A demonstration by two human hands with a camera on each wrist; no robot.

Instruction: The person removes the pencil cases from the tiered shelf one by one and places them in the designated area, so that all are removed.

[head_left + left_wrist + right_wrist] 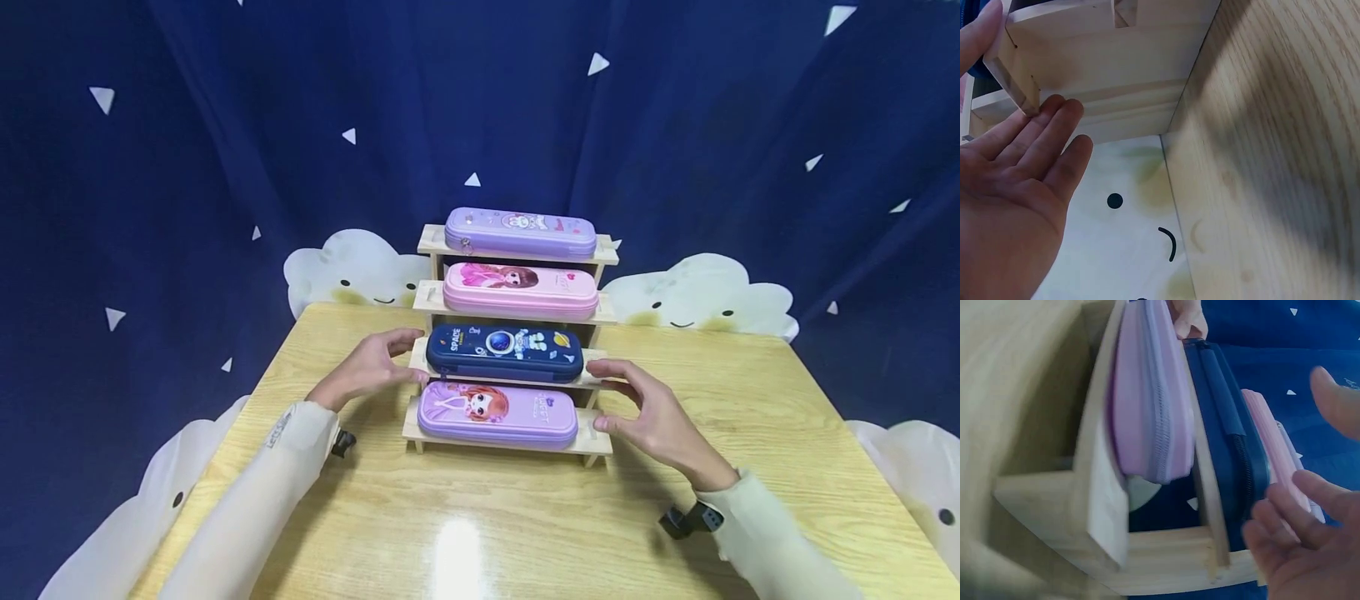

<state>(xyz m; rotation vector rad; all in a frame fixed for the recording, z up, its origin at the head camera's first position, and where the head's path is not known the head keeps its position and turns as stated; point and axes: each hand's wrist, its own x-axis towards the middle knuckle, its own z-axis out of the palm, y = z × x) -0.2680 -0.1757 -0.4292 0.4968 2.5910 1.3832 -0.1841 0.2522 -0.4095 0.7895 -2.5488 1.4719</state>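
Note:
A tiered wooden rack (596,446) stands on the table, one pencil case lying on each step. From the front, these are a lilac case (536,414) with a red-haired girl, a dark blue space case (487,354) with an astronaut, a pink case (566,292) and a purple case (555,237) with a rabbit. My left hand (371,362) holds the left end of the blue case's step, thumb (979,31) in front and fingers behind. At the right end, my right hand (652,417) hovers with fingers and thumb spread apart and nothing between them.
The light wood table (375,517) extends around the rack. Behind it hangs a dark blue curtain (510,100) with white triangles and cloud faces (697,292). Both wrists wear black straps with small devices (686,521).

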